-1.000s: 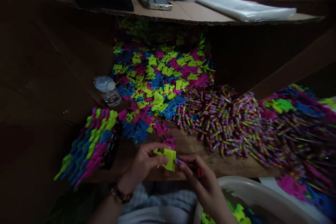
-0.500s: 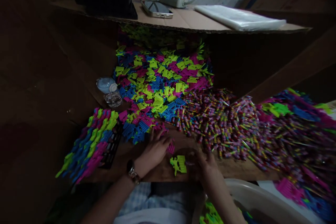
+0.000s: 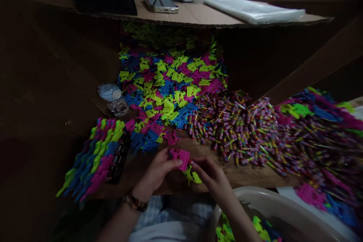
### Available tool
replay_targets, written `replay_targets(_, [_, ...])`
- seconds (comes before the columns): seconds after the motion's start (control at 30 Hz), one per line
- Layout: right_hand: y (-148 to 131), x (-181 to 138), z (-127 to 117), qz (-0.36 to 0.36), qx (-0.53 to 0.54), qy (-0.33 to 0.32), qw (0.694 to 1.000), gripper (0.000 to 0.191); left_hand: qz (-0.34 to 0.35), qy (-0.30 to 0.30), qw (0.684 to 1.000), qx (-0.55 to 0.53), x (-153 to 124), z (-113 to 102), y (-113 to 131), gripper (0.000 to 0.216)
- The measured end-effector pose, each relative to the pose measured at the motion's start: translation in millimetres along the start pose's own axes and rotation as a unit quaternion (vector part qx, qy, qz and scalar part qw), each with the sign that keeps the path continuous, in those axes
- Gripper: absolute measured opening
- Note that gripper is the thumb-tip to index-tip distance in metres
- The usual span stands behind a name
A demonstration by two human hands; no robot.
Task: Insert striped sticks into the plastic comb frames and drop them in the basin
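Note:
My left hand [image 3: 159,170] grips a pink plastic piece [image 3: 181,159] with a ribbed, comb-like panel and a cut-out figure at one end. My right hand [image 3: 211,172] is closed in a pinch at the panel's right edge, on a small stick [image 3: 191,162] whose reddish end shows; the rest is hidden by the fingers. Just below the pink piece, a yellow-green plastic piece [image 3: 193,177] of similar kind lies on the wooden board [image 3: 244,177], partly covered. Beyond my hands spreads a heap of small multicoloured sticks [image 3: 241,128].
Pink, blue and yellow-green pieces form a pile [image 3: 170,79] at the back. To the left, rows of stacked pieces [image 3: 93,155] lean by a black rack [image 3: 119,159], near a plastic bottle [image 3: 110,94]. A tub [image 3: 272,200] stands lower right. Above, a cardboard shelf [image 3: 193,11] bears a phone [image 3: 161,4].
My left hand has lifted the pink piece off the board and turned it toward my right hand. My right hand has moved left to meet it. The view has shifted slightly.

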State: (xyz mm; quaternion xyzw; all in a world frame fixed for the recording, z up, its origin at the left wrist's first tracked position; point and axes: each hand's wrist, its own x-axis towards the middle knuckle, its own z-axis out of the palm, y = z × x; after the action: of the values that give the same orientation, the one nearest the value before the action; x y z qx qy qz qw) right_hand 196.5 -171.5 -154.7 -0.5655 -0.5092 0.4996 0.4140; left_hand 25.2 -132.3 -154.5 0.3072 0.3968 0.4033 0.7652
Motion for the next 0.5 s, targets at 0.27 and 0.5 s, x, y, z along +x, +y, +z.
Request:
replay_targets(0.27, [-9.4, -10.0, 3.8, -0.051, -0.087, 0.023, 0.995, 0.024, 0.028, 0.067, 0.994, 0.083, -3.8, 2.5, -0.1, 0.037])
replay_targets(0.5, [-3.4, -19.7, 16.6, -0.211, -0.338, 0.08, 0.914, 0.016, 0.12, 0.074, 0.963, 0.232, -7.0, 3.3, -3.1, 0.027])
